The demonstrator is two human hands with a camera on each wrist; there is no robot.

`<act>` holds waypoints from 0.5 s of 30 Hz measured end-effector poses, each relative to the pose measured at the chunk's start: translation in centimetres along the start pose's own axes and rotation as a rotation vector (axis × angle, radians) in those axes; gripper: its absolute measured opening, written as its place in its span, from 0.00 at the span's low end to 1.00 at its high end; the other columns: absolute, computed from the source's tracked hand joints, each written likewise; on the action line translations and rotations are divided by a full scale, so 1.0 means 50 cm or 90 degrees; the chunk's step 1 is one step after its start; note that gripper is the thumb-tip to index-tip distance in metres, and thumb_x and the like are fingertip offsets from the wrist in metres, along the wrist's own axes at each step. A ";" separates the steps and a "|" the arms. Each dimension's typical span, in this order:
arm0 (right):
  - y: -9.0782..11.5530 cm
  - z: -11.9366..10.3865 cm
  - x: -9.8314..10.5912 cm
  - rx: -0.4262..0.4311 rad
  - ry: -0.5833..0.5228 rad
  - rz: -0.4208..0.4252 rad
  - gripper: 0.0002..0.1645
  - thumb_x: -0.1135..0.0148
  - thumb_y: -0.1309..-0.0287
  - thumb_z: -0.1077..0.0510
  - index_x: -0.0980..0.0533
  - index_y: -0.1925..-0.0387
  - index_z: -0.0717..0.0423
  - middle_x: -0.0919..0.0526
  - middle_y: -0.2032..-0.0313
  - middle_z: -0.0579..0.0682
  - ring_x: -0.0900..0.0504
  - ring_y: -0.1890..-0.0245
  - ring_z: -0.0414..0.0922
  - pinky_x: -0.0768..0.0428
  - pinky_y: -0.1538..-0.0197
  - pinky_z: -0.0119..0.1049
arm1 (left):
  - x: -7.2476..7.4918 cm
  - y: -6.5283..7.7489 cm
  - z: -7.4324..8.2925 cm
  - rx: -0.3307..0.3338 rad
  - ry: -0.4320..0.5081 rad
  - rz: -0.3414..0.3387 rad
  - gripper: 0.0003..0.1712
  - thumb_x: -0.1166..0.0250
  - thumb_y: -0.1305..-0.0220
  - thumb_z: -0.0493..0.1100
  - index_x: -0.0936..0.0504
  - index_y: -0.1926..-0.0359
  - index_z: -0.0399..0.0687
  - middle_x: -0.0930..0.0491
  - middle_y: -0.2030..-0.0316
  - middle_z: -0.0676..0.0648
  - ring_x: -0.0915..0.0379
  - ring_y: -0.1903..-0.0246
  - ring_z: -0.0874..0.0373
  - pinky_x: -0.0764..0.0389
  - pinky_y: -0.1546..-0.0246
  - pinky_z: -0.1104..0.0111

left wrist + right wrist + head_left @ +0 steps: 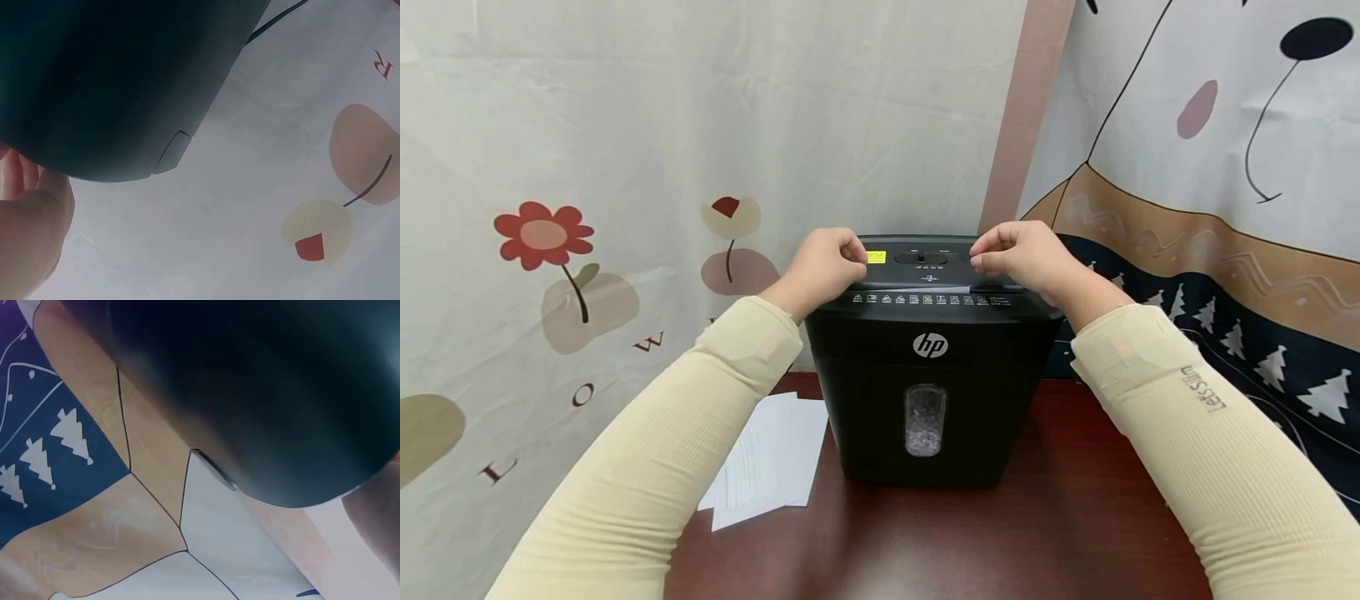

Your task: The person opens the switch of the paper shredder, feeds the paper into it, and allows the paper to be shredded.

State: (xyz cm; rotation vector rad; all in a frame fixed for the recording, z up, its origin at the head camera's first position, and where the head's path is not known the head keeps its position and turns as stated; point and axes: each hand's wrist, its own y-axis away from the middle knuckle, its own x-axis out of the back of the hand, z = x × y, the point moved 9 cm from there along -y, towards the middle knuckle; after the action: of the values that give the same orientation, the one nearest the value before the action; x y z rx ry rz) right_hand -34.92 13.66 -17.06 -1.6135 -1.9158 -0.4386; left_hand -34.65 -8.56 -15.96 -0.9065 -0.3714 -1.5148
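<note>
Both hands are up over the shredder (865, 417), which stands upright on the dark red table (1112, 500), straight in front of the person. On the left, the left hand (822, 265) hovers by the near corner of the lid, fingers loosely bent, thumb a little apart from the fingertips, right beside the yellow label (876, 257). Across the top, the right hand (1028, 257) matches it, thumb and curved fingers facing inward with a slim gap between their tips. Between the two sits the slider switch (921, 258), and just in front of that a thin white strip (917, 290) runs along the slot; whether it is a paper edge, one cannot tell. Down the front, there's the white logo (930, 345), and below it the clear window (925, 421), with pale shreds showing behind it. Over to the left, white sheets (767, 467) lie overlapping, just beside the machine's base. Cream sleeves cover both forearms, and behind it all hangs the printed cloth (662, 125), flowers to the left, pale trees to the right.
</note>
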 end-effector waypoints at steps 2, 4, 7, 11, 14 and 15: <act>0.002 0.004 0.001 0.003 0.006 0.005 0.13 0.43 0.42 0.56 0.26 0.58 0.59 0.22 0.57 0.55 0.23 0.57 0.49 0.29 0.48 0.46 | 0.001 0.002 -0.002 0.001 -0.002 -0.001 0.06 0.43 0.49 0.33 0.24 0.67 0.40 0.26 0.68 0.44 0.33 0.65 0.52 0.30 0.65 0.65; 0.005 0.008 0.003 0.009 0.016 0.013 0.13 0.43 0.42 0.55 0.26 0.58 0.58 0.22 0.58 0.55 0.24 0.58 0.48 0.28 0.51 0.44 | 0.002 0.005 -0.006 -0.001 -0.002 0.002 0.07 0.44 0.48 0.33 0.25 0.65 0.38 0.26 0.66 0.44 0.32 0.64 0.52 0.29 0.64 0.64; 0.011 0.010 0.008 0.022 0.038 0.030 0.13 0.43 0.42 0.55 0.26 0.58 0.57 0.23 0.59 0.54 0.26 0.59 0.48 0.28 0.55 0.42 | 0.006 0.012 -0.010 -0.003 0.000 0.007 0.09 0.44 0.46 0.34 0.25 0.61 0.38 0.26 0.65 0.44 0.32 0.63 0.52 0.29 0.62 0.63; 0.020 0.008 0.016 0.047 0.075 0.058 0.13 0.44 0.42 0.54 0.26 0.58 0.57 0.23 0.58 0.54 0.27 0.58 0.48 0.28 0.55 0.43 | 0.016 0.022 -0.016 -0.014 -0.006 0.029 0.10 0.45 0.44 0.35 0.26 0.60 0.39 0.27 0.64 0.45 0.32 0.62 0.53 0.29 0.60 0.63; 0.029 0.005 0.022 0.063 0.104 0.078 0.12 0.44 0.42 0.54 0.25 0.59 0.57 0.23 0.57 0.54 0.27 0.58 0.48 0.28 0.54 0.44 | 0.027 0.031 -0.018 -0.031 -0.026 0.051 0.10 0.46 0.44 0.35 0.26 0.60 0.39 0.27 0.64 0.45 0.32 0.62 0.53 0.29 0.58 0.62; 0.032 0.003 0.023 0.068 0.112 0.084 0.12 0.44 0.42 0.54 0.25 0.59 0.56 0.23 0.58 0.54 0.27 0.58 0.48 0.28 0.54 0.44 | 0.030 0.033 -0.018 -0.036 -0.034 0.059 0.10 0.46 0.44 0.36 0.26 0.60 0.39 0.27 0.63 0.45 0.32 0.61 0.53 0.30 0.58 0.62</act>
State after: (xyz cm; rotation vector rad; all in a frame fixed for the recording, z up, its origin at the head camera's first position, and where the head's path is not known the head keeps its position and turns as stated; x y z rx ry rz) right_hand -33.51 15.01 -16.66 -1.5665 -1.6639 -0.4035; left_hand -33.26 -10.53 -15.92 -0.9970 -0.3219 -1.4249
